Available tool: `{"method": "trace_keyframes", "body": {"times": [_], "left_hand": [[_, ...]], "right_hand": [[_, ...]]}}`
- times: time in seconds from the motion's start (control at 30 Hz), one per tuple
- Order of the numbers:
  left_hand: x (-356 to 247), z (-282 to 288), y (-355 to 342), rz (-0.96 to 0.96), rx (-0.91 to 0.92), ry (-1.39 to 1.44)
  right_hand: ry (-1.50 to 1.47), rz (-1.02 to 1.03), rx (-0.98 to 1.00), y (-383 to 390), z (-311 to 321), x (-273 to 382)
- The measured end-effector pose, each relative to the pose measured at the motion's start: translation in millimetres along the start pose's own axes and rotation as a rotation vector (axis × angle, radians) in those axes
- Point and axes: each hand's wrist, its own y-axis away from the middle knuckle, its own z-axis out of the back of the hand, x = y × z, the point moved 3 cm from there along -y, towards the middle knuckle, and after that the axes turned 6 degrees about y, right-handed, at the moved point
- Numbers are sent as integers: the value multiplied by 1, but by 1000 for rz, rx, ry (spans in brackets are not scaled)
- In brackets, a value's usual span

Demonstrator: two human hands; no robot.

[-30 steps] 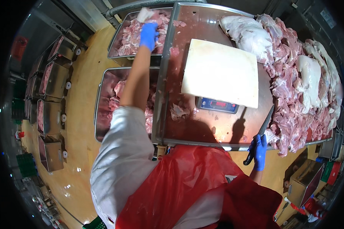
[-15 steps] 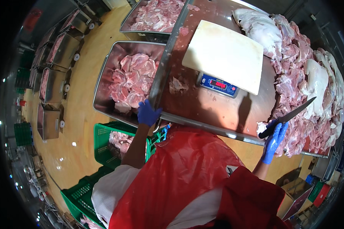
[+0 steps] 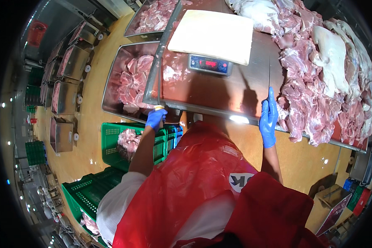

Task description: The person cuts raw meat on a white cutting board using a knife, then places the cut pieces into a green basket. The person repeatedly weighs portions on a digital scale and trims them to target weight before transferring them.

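My left hand (image 3: 156, 119), in a blue glove, is closed round the pale yellow handle of a thin dark rod that looks like a sharpening steel (image 3: 159, 89). The rod points away from me over the table's left edge. At the table's front edge my right hand (image 3: 268, 124), also gloved in blue, is closed on a knife (image 3: 270, 76). Its blade points away and shows nearly edge-on; the handle is hidden in the hand. Just right of this hand lies a large pile of raw meat (image 3: 299, 89), partly with pale skin and fat.
A white board (image 3: 213, 35) rests over a blue digital scale (image 3: 210, 65) on the metal table (image 3: 239, 91). To the left stand a metal bin (image 3: 111, 89) of meat cuts and green crates (image 3: 111, 144). Wheeled metal bins (image 3: 64, 97) line the far left.
My left hand now holds the rod, where before it was at the bin's corner. My right hand has turned the knife from slanting right to pointing straight away. The view has shifted.
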Motion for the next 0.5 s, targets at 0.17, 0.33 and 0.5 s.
{"method": "trace_keyframes", "body": {"times": [0.17, 0.33, 0.5], "left_hand": [[0, -23, 83, -334, 276, 227], [-60, -62, 128, -67, 256, 102], [-74, -96, 106, -134, 489, 11]], "right_hand": [[-79, 180, 12, 20, 14, 7], [-39, -198, -75, 34, -27, -61], [79, 90, 93, 15, -68, 9]]}}
